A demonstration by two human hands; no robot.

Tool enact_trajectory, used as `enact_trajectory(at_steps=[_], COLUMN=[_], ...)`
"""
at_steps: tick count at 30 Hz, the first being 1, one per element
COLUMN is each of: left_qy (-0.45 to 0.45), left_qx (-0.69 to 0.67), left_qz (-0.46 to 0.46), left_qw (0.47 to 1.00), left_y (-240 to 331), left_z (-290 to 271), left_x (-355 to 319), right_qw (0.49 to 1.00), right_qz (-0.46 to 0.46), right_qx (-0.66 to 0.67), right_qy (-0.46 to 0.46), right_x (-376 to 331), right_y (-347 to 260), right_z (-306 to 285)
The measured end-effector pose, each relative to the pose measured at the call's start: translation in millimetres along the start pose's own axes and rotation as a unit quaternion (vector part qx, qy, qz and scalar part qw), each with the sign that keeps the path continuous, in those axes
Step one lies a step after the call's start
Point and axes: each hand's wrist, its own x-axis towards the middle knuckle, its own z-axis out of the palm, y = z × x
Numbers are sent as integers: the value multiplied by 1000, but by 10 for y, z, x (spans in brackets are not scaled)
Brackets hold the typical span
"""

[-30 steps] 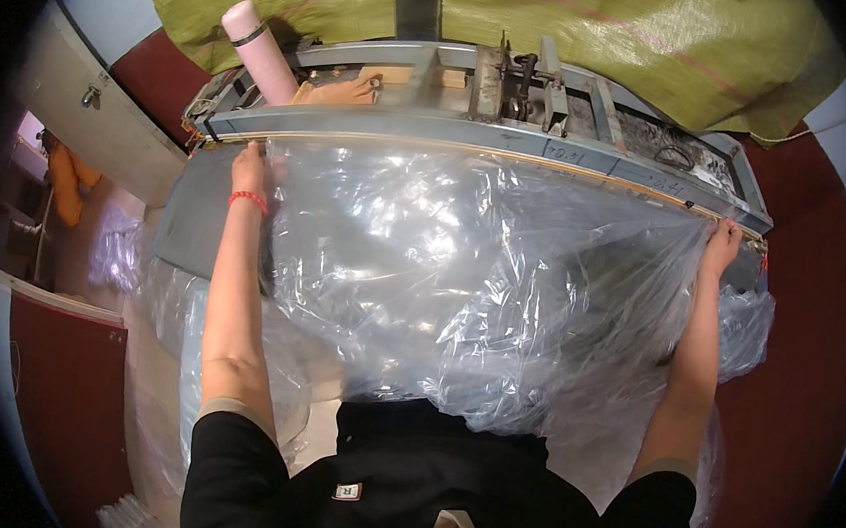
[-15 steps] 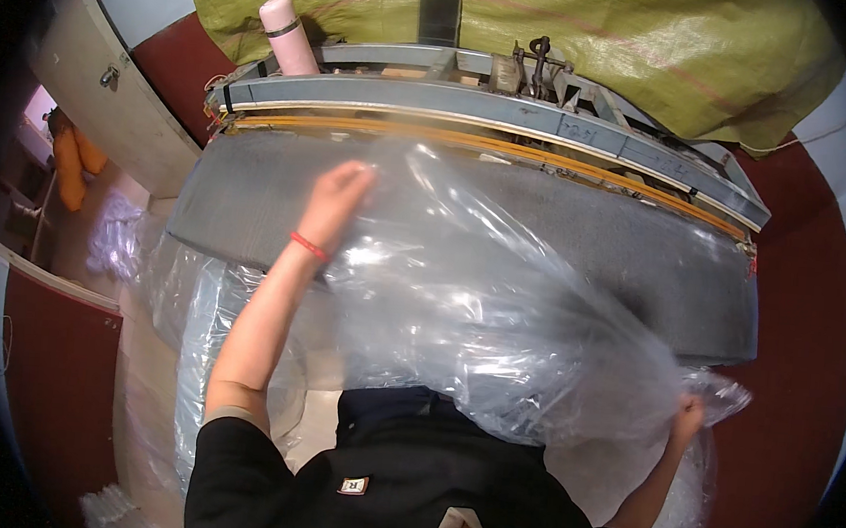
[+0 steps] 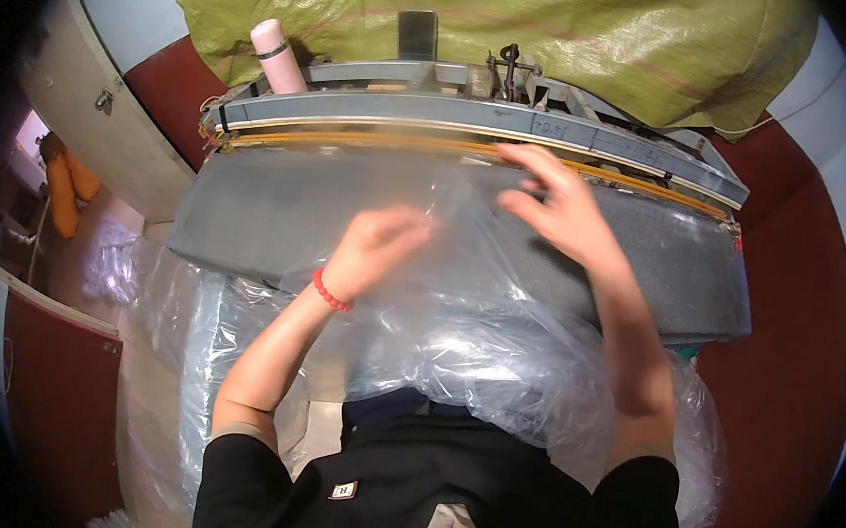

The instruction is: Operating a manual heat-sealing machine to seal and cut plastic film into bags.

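Clear plastic film (image 3: 476, 341) spreads in folds over the near part of the grey padded work surface (image 3: 669, 252) and hangs down in front of me. My left hand (image 3: 370, 251), with a red bead bracelet on its wrist, is closed on the film toward the middle of the surface; its fingertips are slightly blurred. To its right, my right hand (image 3: 560, 205) is raised over the pad near the orange strips, thumb and fingers apart, with nothing seen in it.
Behind the pad runs a grey metal frame (image 3: 355, 108) with orange strips (image 3: 353, 140) along it. A pink flask (image 3: 278, 63) and a dark metal clamp (image 3: 509, 69) stand there. Yellow-green woven sheeting (image 3: 557, 28) lies beyond. More film (image 3: 215, 367) hangs at the left, near a door (image 3: 101, 94).
My right hand has let go of the film at the lower right and come up over the pad. The left hand has moved nearer and slightly right, and the film's raised part has sunk.
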Motion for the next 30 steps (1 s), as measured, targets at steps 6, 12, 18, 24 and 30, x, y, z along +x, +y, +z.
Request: enact_trajectory(at_steps=[6, 12, 18, 24, 30], left_qy=[-212, -347, 147, 558, 391], left_qx=[35, 178, 614, 622, 437], left_qz=[-84, -454, -403, 99, -226], left_qw=[973, 801, 663, 540, 778], left_y=[-163, -931, -547, -347, -1428], left_z=[-404, -1443, -3258, -2868, -2760], left_x=[-363, -1707, -1960, -1001, -704], right_qw=[956, 901, 836, 711, 634], right_qz=[119, 242, 256, 320, 463], right_qx=[260, 51, -254, -460, -537], right_qy=[-60, 355, 414, 425, 309], right_x=[324, -374, -1705, -2592, -2852], right_y=[178, 1022, 1916, 2173, 2143], right_z=[384, -736, -1960, -2650, -2906])
